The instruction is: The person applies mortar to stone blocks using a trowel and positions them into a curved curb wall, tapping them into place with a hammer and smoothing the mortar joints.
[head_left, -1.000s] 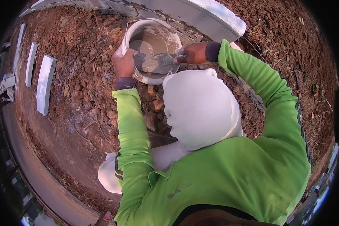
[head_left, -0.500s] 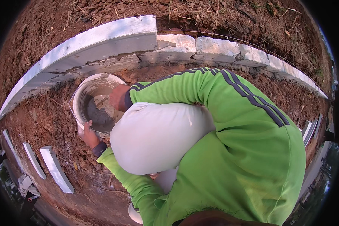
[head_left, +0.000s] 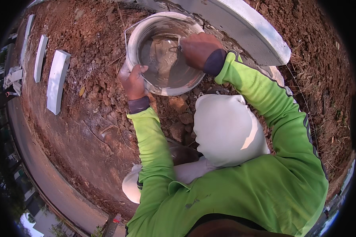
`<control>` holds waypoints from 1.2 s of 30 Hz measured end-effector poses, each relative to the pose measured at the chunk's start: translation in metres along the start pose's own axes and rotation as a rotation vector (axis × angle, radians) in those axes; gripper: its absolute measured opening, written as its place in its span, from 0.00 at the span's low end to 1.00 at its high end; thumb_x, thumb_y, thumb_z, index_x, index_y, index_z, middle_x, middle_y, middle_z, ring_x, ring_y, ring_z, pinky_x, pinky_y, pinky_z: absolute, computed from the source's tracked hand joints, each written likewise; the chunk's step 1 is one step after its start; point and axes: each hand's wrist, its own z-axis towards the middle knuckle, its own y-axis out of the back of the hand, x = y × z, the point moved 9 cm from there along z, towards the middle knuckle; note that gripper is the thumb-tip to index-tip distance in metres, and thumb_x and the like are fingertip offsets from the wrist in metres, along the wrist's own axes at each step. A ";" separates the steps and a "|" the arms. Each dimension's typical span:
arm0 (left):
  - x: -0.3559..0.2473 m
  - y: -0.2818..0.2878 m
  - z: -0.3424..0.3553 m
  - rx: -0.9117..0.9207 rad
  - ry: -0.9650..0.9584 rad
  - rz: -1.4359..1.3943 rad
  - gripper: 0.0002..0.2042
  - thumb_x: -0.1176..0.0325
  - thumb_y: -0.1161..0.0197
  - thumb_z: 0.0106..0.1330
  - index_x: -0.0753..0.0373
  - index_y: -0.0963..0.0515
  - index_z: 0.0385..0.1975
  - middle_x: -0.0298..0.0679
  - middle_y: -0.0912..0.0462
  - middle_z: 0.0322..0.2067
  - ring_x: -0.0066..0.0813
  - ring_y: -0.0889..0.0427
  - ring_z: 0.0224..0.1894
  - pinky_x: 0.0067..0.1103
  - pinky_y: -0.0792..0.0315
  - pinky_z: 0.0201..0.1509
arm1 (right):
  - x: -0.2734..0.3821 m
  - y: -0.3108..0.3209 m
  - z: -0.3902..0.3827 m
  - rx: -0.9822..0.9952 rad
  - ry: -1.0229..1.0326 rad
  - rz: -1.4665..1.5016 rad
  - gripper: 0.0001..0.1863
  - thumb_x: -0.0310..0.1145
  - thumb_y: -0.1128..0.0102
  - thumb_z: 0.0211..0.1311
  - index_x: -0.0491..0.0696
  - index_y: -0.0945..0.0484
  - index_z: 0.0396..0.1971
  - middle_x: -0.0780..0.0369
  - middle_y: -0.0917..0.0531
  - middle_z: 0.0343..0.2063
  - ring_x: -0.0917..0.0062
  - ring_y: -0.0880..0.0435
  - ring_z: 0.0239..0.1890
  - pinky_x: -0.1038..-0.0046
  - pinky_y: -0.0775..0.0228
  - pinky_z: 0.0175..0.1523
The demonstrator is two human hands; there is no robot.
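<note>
A round whitish bucket (head_left: 133, 46) rests on the soil, its inside smeared with grey mortar (head_left: 178, 75). My left hand (head_left: 133, 82) grips the bucket's near-left rim, thumb over the edge and fingers outside. Over the far-right side of the bucket, my right hand (head_left: 201, 49) is closed round the handle of a trowel. The trowel's blade (head_left: 164, 57) lies down in the bucket, coated with wet mortar; its handle is hidden in my fist.
A long pale concrete kerb block (head_left: 261, 31) stands just beyond the bucket at the upper right, with a thin string line beside it. Several white blocks (head_left: 58, 81) lie on the ground at left. My light-trousered knee (head_left: 231, 130) is close below the bucket. Clods (head_left: 180, 104) lie between.
My view has swung, so the bucket now appears higher and further right, and the kerb sits at upper right. My left hand stays on the rim; my right hand is still at the trowel.
</note>
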 end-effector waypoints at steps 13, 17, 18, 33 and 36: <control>-0.301 0.078 0.003 -0.114 -0.051 0.203 0.17 0.61 0.39 0.73 0.72 0.19 0.48 0.35 0.17 0.39 0.21 0.21 0.42 0.19 0.29 0.48 | 0.183 0.299 0.016 0.049 0.192 -0.086 0.07 0.31 0.42 0.58 0.51 0.14 0.28 0.60 0.13 0.26 0.68 0.12 0.32 0.66 0.23 0.33; -0.429 0.074 -0.016 -0.221 -0.133 0.280 0.22 0.52 0.40 0.74 0.67 0.23 0.25 0.23 0.29 0.24 0.13 0.36 0.29 0.18 0.42 0.31 | 0.278 0.390 -0.023 0.046 0.360 -0.169 0.08 0.31 0.42 0.58 0.50 0.14 0.28 0.61 0.14 0.24 0.72 0.12 0.32 0.67 0.25 0.32; -0.455 0.074 -0.019 -0.228 -0.119 0.274 0.22 0.52 0.40 0.74 0.67 0.23 0.25 0.23 0.29 0.24 0.13 0.36 0.29 0.18 0.42 0.31 | 0.296 0.393 -0.049 -0.026 0.406 -0.259 0.08 0.31 0.43 0.58 0.49 0.15 0.27 0.61 0.15 0.23 0.71 0.13 0.30 0.67 0.25 0.32; -0.669 0.056 -0.092 -0.094 0.000 0.488 0.16 0.66 0.35 0.69 0.75 0.18 0.47 0.38 0.16 0.40 0.22 0.22 0.41 0.20 0.28 0.46 | 0.297 0.531 -0.153 0.327 0.260 0.127 0.10 0.33 0.45 0.60 0.49 0.15 0.32 0.58 0.15 0.25 0.64 0.13 0.31 0.61 0.21 0.35; -0.699 0.011 -0.088 -0.002 -0.076 0.529 0.13 0.70 0.35 0.67 0.74 0.17 0.44 0.37 0.15 0.38 0.21 0.22 0.41 0.20 0.29 0.47 | 0.269 0.581 -0.136 0.084 0.130 0.170 0.10 0.34 0.44 0.60 0.50 0.14 0.27 0.58 0.13 0.26 0.64 0.12 0.33 0.62 0.20 0.36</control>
